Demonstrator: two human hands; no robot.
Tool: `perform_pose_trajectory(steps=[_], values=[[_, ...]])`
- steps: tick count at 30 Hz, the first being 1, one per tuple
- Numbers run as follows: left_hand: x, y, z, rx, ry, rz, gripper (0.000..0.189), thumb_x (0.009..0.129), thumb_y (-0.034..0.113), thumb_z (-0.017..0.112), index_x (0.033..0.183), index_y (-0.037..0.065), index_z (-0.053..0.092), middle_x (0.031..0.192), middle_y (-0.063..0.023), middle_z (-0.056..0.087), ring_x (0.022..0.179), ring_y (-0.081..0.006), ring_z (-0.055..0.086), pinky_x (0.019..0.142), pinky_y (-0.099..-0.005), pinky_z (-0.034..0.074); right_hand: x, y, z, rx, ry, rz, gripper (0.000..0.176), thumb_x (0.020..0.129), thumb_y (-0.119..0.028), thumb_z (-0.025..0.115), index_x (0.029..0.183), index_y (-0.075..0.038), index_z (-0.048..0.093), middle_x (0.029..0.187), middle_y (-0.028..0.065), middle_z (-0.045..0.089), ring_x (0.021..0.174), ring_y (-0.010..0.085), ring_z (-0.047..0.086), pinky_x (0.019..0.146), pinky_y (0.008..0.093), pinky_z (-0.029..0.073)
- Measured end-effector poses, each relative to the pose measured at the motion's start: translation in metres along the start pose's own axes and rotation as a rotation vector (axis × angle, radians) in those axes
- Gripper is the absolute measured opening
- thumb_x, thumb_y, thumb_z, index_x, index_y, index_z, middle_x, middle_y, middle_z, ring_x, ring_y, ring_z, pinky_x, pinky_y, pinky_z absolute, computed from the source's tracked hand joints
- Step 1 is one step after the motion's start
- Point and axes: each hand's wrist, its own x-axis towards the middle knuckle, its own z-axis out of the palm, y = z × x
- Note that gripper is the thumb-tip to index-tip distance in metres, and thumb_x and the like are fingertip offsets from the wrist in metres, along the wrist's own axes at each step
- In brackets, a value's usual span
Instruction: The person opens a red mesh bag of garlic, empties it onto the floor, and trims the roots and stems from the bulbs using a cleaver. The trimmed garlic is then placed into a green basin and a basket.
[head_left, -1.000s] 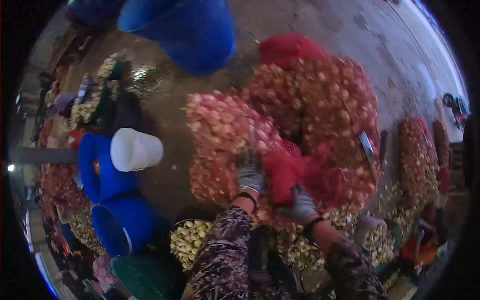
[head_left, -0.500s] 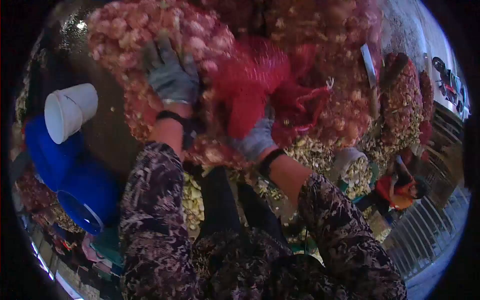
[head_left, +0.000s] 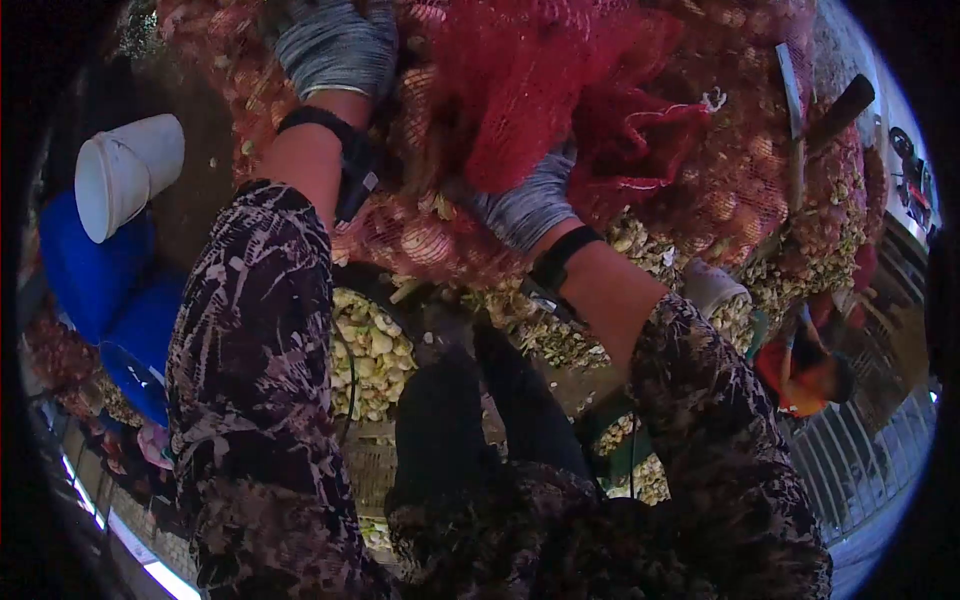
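Observation:
My left hand (head_left: 338, 48), in a grey glove, lies at the top edge of the view on a filled mesh sack (head_left: 425, 240). Its fingertips run out of frame, and the visible fingers look spread rather than wrapped. Pale, pinkish bulbs that look like garlic show through the netting. A loose red mesh bag (head_left: 520, 110) hangs bunched over the sack. My right hand (head_left: 530, 200), gloved too, grips the lower part of this bag, its fingertips hidden by the folds.
Left stand a white bucket (head_left: 128, 175) and blue barrels (head_left: 95, 265). Below the sack is a container of pale cloves (head_left: 368, 355). More garlic (head_left: 545, 335) covers the floor. At right are a blade-like tool (head_left: 790, 90), a filled white container (head_left: 715, 287) and a person in orange (head_left: 795, 380).
The view has shifted, so the sack and both hands sit higher in it. My left hand has moved toward the top edge. My right hand stays at the red mesh bag.

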Motion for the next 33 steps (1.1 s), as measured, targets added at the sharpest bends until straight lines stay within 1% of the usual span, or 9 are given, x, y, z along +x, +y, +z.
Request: perform_pose_trajectory(steps=[3,5,9,11,17,22,27,30,33], values=[[0.002,-0.001,0.005,0.027,0.049,0.051,0.060,0.097,0.033,0.038,0.151,0.015,0.021,0.158,-0.0133,0.011,0.143,-0.0352,0.014,0.115,-0.0518,0.012,0.001,0.001,0.001,0.032,0.026,-0.003,0.094,0.074,-0.072,0.049,0.145,-0.015,0.026,0.147,0.0126,0.027,0.136,0.0376,0.020,0.110,0.0511,0.017],[-0.001,0.001,0.005,-0.214,0.085,-0.104,0.061,0.096,0.035,0.039,0.151,0.014,0.020,0.158,-0.0137,0.012,0.142,-0.0356,0.016,0.115,-0.0489,0.014,-0.001,0.004,0.001,0.053,0.039,-0.010,0.091,0.076,-0.071,0.048,0.144,-0.015,0.028,0.146,0.0115,0.030,0.135,0.0364,0.023,0.109,0.0500,0.019],[0.000,0.004,0.003,-0.148,0.094,-0.141,0.063,0.095,0.035,0.041,0.151,0.013,0.021,0.157,-0.0146,0.013,0.141,-0.0364,0.018,0.115,-0.0473,0.016,-0.004,0.005,0.002,0.109,0.055,-0.032,0.086,0.078,-0.069,0.047,0.142,-0.015,0.031,0.144,0.0092,0.035,0.133,0.0340,0.028,0.109,0.0479,0.024],[0.004,0.003,-0.005,-0.352,-0.125,-0.241,0.066,0.094,0.038,0.043,0.151,0.013,0.021,0.157,-0.0160,0.012,0.142,-0.0365,0.017,0.116,-0.0484,0.015,-0.006,0.005,0.003,0.133,0.064,-0.042,0.083,0.079,-0.068,0.046,0.141,-0.014,0.033,0.143,0.0081,0.038,0.132,0.0328,0.031,0.108,0.0469,0.026],[-0.002,0.003,0.001,-0.304,0.060,-0.154,0.067,0.093,0.041,0.045,0.150,0.013,0.023,0.156,-0.0175,0.016,0.142,-0.0370,0.019,0.116,-0.0484,0.015,-0.015,0.006,0.003,0.192,0.086,-0.078,0.077,0.083,-0.066,0.045,0.139,-0.014,0.037,0.140,0.0052,0.044,0.130,0.0298,0.037,0.107,0.0443,0.031],[-0.004,0.001,0.006,-0.296,0.087,-0.123,0.069,0.092,0.043,0.046,0.150,0.013,0.024,0.155,-0.0187,0.019,0.141,-0.0375,0.020,0.116,-0.0484,0.015,-0.021,-0.005,-0.015,-0.277,0.236,-0.313,0.073,0.085,-0.062,0.046,0.139,-0.014,0.036,0.140,0.0048,0.044,0.131,0.0300,0.036,0.108,0.0470,0.031],[0.002,-0.002,0.011,-0.309,0.144,-0.096,0.070,0.091,0.046,0.047,0.149,0.013,0.025,0.153,-0.0199,0.022,0.141,-0.0379,0.021,0.116,-0.0483,0.015,-0.015,0.007,-0.003,0.168,0.134,-0.254,0.078,0.082,-0.060,0.052,0.142,-0.013,0.033,0.144,0.0086,0.037,0.135,0.0325,0.028,0.111,0.0480,0.023],[0.004,-0.007,0.016,-0.344,0.176,-0.079,0.071,0.090,0.047,0.048,0.149,0.013,0.026,0.153,-0.0207,0.024,0.141,-0.0382,0.022,0.116,-0.0483,0.015,-0.010,0.009,0.000,0.711,0.041,-0.186,0.081,0.080,-0.058,0.055,0.143,-0.012,0.032,0.147,0.0109,0.032,0.137,0.0340,0.024,0.112,0.0486,0.018],[0.004,-0.012,-0.001,-0.426,0.049,-0.062,0.071,0.092,0.047,0.048,0.150,0.014,0.025,0.154,-0.0193,0.021,0.141,-0.0371,0.022,0.116,-0.0461,0.016,-0.006,0.006,-0.001,1.113,0.010,-0.143,0.085,0.078,-0.057,0.059,0.144,-0.012,0.030,0.150,0.0132,0.028,0.139,0.0354,0.019,0.114,0.0492,0.013]])
